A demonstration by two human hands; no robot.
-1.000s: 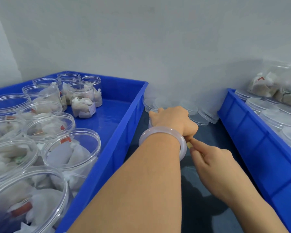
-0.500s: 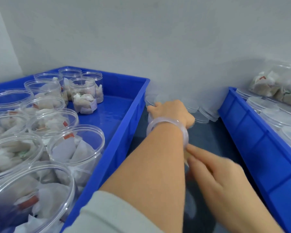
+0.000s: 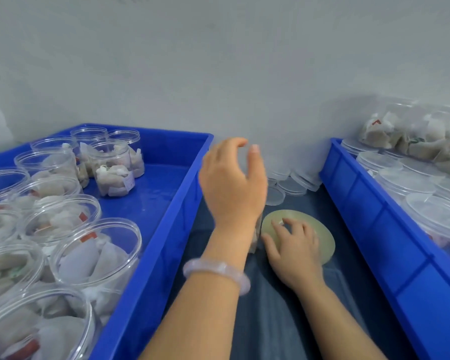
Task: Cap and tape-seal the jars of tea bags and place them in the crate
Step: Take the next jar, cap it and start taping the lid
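Note:
My left hand (image 3: 231, 185) hovers above the dark strip between two blue crates, fingers loosely bent and holding nothing I can see. A clear jar (image 3: 256, 236) shows only as a sliver behind that wrist. My right hand (image 3: 294, 248) lies on a flat yellowish tape roll (image 3: 322, 237), its bent fingertips hooked at the roll's centre hole. The left crate (image 3: 166, 229) holds several open jars of tea bags (image 3: 94, 253). The right crate (image 3: 374, 216) holds capped jars (image 3: 405, 180).
Loose clear lids (image 3: 294, 185) are stacked against the grey wall at the far end of the strip. Bagged tea bags (image 3: 411, 136) are piled at the back of the right crate. Part of the left crate's floor (image 3: 153, 193) is bare.
My left hand has lifted off the jar and risen. My right hand left the jar's side and dropped onto the tape roll, which now shows.

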